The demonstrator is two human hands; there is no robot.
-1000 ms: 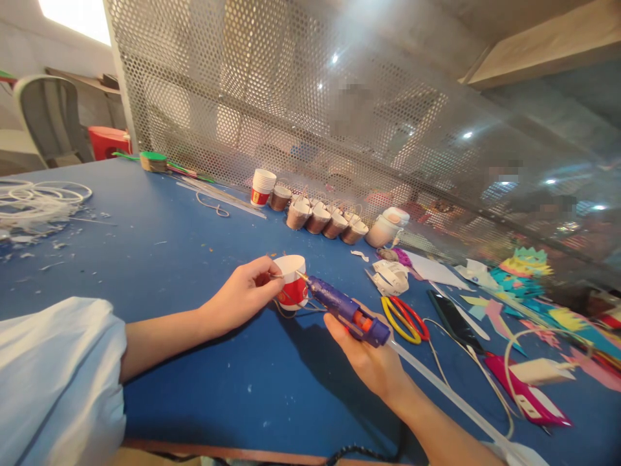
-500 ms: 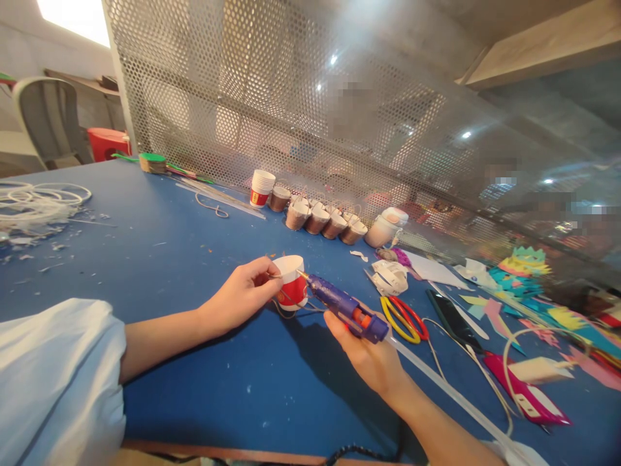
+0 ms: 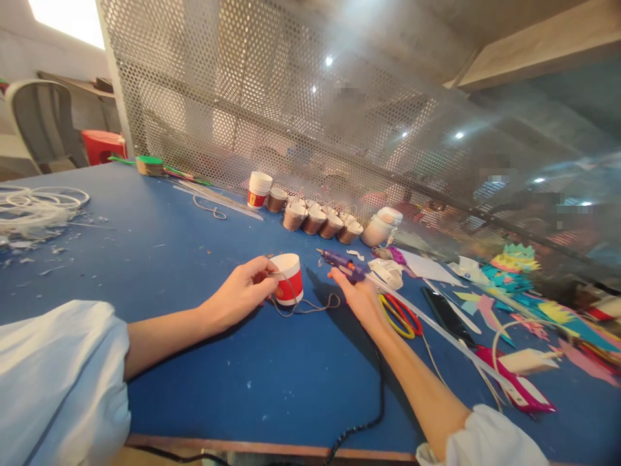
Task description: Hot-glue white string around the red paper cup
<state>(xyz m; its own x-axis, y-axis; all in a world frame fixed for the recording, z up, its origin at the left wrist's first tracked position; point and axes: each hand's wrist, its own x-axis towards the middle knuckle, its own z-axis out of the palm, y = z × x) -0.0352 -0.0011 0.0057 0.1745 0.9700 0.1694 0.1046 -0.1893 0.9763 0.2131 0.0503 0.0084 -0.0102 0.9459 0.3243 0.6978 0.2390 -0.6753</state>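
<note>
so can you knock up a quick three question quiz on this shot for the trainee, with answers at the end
1. What does the right hand hold?
a) a phone
b) a purple glue gun
c) scissors

2. Fill in the blank: the left hand is at the side of the red-and-white cup, and a thin ____ trails from there onto the blue table.

3. True or false: the glue gun's tip is touching the cup.

Key: 1. b; 2. cord; 3. false, the tip is apart from the cup.
</note>
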